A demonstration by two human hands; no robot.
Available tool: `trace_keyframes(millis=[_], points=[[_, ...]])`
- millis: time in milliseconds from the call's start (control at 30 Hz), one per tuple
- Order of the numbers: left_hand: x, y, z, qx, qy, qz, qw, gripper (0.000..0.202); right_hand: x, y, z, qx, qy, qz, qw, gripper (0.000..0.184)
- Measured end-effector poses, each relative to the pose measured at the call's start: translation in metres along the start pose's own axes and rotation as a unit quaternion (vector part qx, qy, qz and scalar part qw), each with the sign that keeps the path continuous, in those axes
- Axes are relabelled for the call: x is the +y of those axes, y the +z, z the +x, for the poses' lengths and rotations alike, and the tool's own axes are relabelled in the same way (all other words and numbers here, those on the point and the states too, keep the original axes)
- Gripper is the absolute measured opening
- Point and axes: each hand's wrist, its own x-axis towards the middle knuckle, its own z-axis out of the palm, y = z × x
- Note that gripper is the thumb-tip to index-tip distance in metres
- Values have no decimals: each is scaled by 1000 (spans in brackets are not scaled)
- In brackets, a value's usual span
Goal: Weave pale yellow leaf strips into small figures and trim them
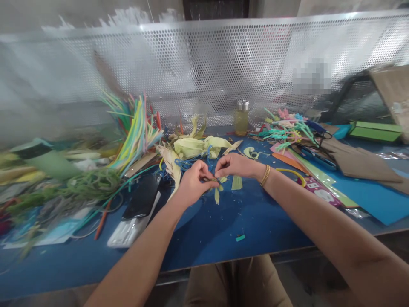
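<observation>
My left hand (195,182) is closed in a pinch on a small strip of pale green corn husk (217,196), whose end hangs below the fingertips. My right hand (235,166), with a gold bracelet at the wrist, is pinched at the same spot; what lies between its fingertips is too small to make out. Just behind the hands lie larger pale corn husks (190,148) and a tangle of blue string (188,165). A cut piece of husk (237,183) rests on the blue table (204,238) below my right hand.
Left are a bundle of coloured pipe cleaners (136,132), a black phone (142,197) and green cord (96,181). A glass jar (241,119) stands by the perforated metal screen (217,64). Right lie pipe-cleaner shapes (292,130), blue paper (367,198) and cardboard (358,160).
</observation>
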Motion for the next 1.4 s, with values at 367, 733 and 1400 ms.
trace_keyframes(millis=[367, 733, 1400], points=[[-2, 13, 4, 146, 45, -195, 969, 45, 17, 38, 0, 108, 127, 404, 899, 32], [-8, 13, 6, 260, 37, -127, 957, 42, -1, 46, -7, 276, 2, 115, 954, 18], [-8, 10, 6, 101, -107, -30, 989, 35, 20, 36, -8, 254, 60, 40, 964, 12]])
